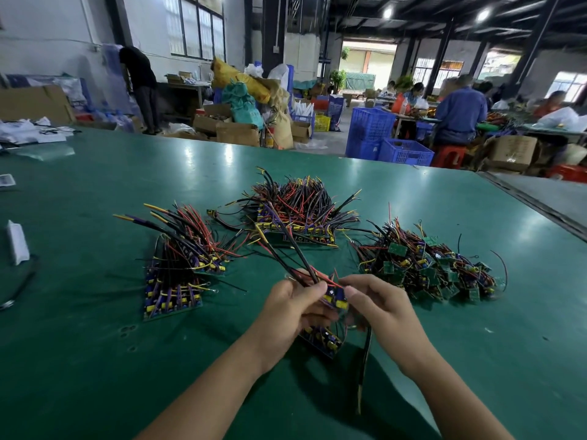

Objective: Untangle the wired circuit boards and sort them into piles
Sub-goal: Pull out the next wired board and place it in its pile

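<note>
1. The wired circuit boards (335,298) now being worked on are held up over the near part of the table, between both hands. They form a small cluster of blue and yellow parts, with black and red leads fanning up and away.
2. The left hand (292,309) has its fingers curled round the leads and boards. The right hand (378,309) pinches the cluster's right side between thumb and fingertips.
3. A lower bundle (320,339) sits just beneath the left hand; I cannot tell whether it is held or resting on the table. 1 black wire (365,360) hangs down beside it.
4. Done so far: 2 orderly piles. In the left pile (178,281) and the middle pile (295,217), the boards are stacked in rows with their leads swept the same way.
5. Still to do: the tangled heap (425,265) on the right, where green boards lie at all angles among crossed wires.
6. My judgement is that the sorting is well under way but not near its end. The heap on the green table (95,360) looks about as large as either pile.
</note>
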{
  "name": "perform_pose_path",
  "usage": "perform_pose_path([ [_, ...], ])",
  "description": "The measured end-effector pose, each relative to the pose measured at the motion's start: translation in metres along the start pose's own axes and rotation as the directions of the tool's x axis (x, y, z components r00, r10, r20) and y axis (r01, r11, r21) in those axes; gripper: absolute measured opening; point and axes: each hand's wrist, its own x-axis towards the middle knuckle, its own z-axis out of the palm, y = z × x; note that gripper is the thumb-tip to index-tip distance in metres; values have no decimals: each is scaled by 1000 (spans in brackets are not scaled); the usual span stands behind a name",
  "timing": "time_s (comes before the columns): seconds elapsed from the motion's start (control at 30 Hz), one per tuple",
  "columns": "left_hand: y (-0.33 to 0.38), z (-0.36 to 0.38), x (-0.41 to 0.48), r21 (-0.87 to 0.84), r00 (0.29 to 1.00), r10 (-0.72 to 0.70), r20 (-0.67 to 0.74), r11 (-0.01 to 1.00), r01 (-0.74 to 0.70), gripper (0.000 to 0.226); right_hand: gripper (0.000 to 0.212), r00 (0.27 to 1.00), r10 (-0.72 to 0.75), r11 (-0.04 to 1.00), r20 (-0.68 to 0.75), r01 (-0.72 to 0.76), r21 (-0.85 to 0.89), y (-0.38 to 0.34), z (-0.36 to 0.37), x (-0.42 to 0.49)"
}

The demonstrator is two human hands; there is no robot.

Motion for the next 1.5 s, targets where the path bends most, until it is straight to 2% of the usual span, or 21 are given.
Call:
perform_pose_path([
  [0.07, -2, -1, 2, -7, 1000, 4, 22, 1000, -4, 11, 13, 998, 21, 994, 59, -27, 104, 1, 4, -1],
  [0.17, -3, -1, 0, -45, 998, 13, 59, 999, -10, 27, 14, 998, 57, 988, 15, -58, 144, 4, 10, 0],
  [0.37, -6, -2, 5, 245, 966, 189, -178, 959, -143, 22, 5, 996, 88, 973, 18, -90, 210, 12, 12, 2],
  [0.53, -8, -5, 6, 199, 961, 212, -177, 964, -176, 16, 9, 996, 91, 975, 19, -93, 201, 19, 19, 1],
  [0.6, -8, -3, 6, 202, 971, 192, -143, 966, -161, 29, 11, 997, 81, 978, -12, -77, 196, 21, 20, 2],
  [0.7, -8, -2, 5, 240, 979, 173, -105, 960, -144, 62, 17, 996, 64, 987, -64, -54, 151, 23, 22, 5],
  [0.77, -9, -2, 4, 302, 979, 195, -66, 939, -166, 68, 19, 995, 55, 992, -87, -44, 122, 25, 24, 6],
  [0.87, -8, -1, 0, 372, 981, 193, -15, 912, -174, 65, 14, 995, 56, 990, -79, -45, 136, 24, 23, 6],
  [0.93, -7, 0, -2, 336, 983, 181, 29, 924, -180, 61, 7, 997, 47, 986, -68, -35, 161, 21, 22, 5],
  [1.0, -4, 1, -3, 259, 985, 164, 51, 950, -172, 53, 13, 997, 55, 975, -59, -41, 217, 19, 21, 5],
  [1.07, -2, 2, -2, 174, 989, 145, 4, 974, -144, 41, 21, 997, 56, 973, -46, -44, 227, 19, 20, 4],
  [1.13, -3, 3, -1, 158, 987, 143, -74, 979, -130, 25, 16, 999, 41, 982, -33, -34, 184, 20, 18, 4],
  [1.23, -10, 5, 1, 258, 970, 191, -148, 955, -148, 13, 14, 999, 39, 989, -15, -36, 144, 23, 18, 3],
  [1.3, -12, 4, 3, 348, 955, 237, -180, 923, -163, 6, 16, 998, 57, 980, 5, -57, 189, 22, 20, 3],
  [1.4, -12, 5, 6, 344, 950, 233, -206, 927, -152, 6, 27, 995, 103, 949, 3, -99, 300, 20, 19, 4],
  [1.5, -10, 6, 4, 242, 968, 164, -191, 963, -116, 16, 30, 994, 106, 936, -4, -98, 337, 20, 18, 3],
])
